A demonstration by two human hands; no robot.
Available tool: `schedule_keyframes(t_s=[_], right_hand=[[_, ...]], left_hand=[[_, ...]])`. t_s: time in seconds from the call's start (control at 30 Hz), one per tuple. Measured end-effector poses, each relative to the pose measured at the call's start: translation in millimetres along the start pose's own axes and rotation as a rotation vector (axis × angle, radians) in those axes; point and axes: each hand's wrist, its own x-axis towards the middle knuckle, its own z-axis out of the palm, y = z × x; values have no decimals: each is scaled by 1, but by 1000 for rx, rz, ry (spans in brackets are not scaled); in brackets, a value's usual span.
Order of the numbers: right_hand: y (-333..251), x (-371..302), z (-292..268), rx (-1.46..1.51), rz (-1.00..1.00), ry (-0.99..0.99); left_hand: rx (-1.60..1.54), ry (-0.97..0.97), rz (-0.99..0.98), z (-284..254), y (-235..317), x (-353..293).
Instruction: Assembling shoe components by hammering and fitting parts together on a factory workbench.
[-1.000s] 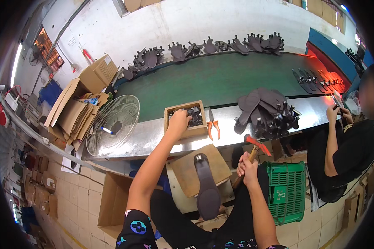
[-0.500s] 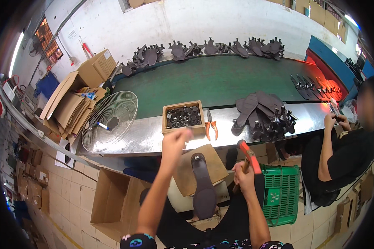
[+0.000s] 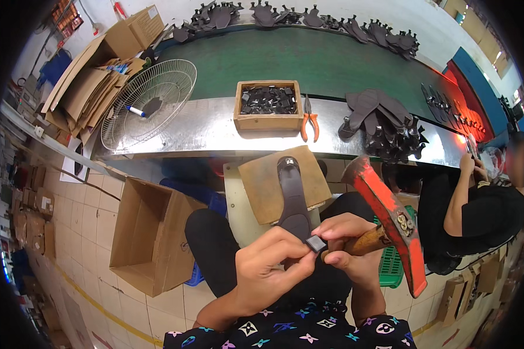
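Note:
A small black square heel tip (image 3: 316, 244) is pinched between the fingertips of my left hand (image 3: 273, 267). My right hand (image 3: 355, 247) grips the wooden handle of a hammer (image 3: 390, 218) with a red, worn head; its thumb and fingertips also meet the right side of the heel tip. Just beyond both hands, a dark shoe sole (image 3: 293, 192) lies lengthwise on a tan board (image 3: 259, 189) in front of me. At its far end shows the heel, with a shiny spot on top. My hands partly hide the near end of the sole.
On the metal bench edge (image 3: 209, 125) sit a wooden box (image 3: 268, 123) of small black pieces, orange-handled pliers (image 3: 310, 125) and a pile of heeled soles (image 3: 378, 119). A fan guard (image 3: 151, 125), cardboard carton (image 3: 140, 238) and green crate (image 3: 393, 270) stand around. A co-worker (image 3: 477, 215) sits at right.
My left hand has come back from beside the wooden box to meet my right hand, with the heel tip now between them. The hammer is raised nearer to me, and the view has tilted down.

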Motion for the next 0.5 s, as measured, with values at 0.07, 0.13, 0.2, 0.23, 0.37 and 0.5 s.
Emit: schedule_keyframes(t_s=[0.07, 0.13, 0.2, 0.23, 0.37, 0.5], right_hand=[[-1, -3, -1, -72, 21, -12], [0, -4, -3, -121, 8, -25], [1, -4, -6, -127, 26, -40], [1, -4, -7, -132, 27, -38], [0, 4, -13, -288, -23, -118], [1, 15, -20, -446, -27, -166]], left_hand=[[9, -20, 18, -1, -1, -2], [68, -4, 78, 0, -2, -3], [64, -19, 71, 2, -4, -4], [69, -29, 67, 3, -5, -5], [138, -10, 69, 6, -13, -3], [25, -100, -90, -1, -26, 5]])
